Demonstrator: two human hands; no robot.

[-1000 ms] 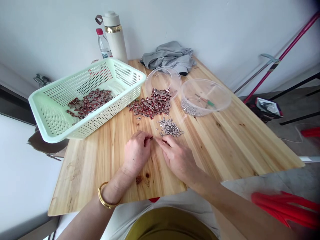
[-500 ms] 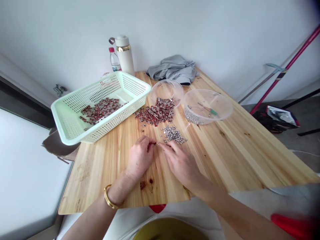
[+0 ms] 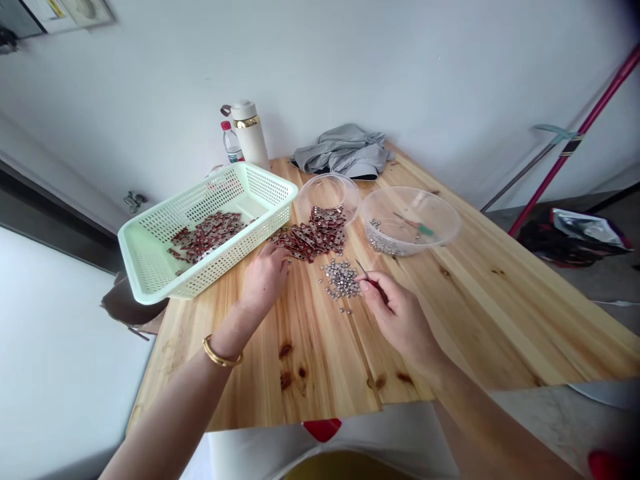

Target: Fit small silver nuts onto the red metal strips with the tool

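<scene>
My left hand (image 3: 264,279) is at the near left edge of a pile of small reddish-brown strips with metal spots (image 3: 315,235). Its fingers are curled together, and whatever they pinch is too small to make out. Between the fingers of my right hand (image 3: 395,310) is a slim tool with a dark red handle (image 3: 382,291). Its thin tip points up and left, over the right side of a heap of small silvery metal pieces (image 3: 341,279). A couple of these pieces lie apart on the near side of the heap.
A pale green basket (image 3: 207,277) at left holds more strips. Behind the pile is a clear round lid (image 3: 334,181). A clear tub (image 3: 435,250) contains metal pieces and a green-handled tool (image 3: 425,229). Farther back are a tumbler (image 3: 254,143), bottle (image 3: 231,141) and grey cloth (image 3: 345,150).
My hands, which were together in front of the metal pieces, have parted. The left went forward and left to the strips; the right moved right with the tool. The view has tilted up slightly.
</scene>
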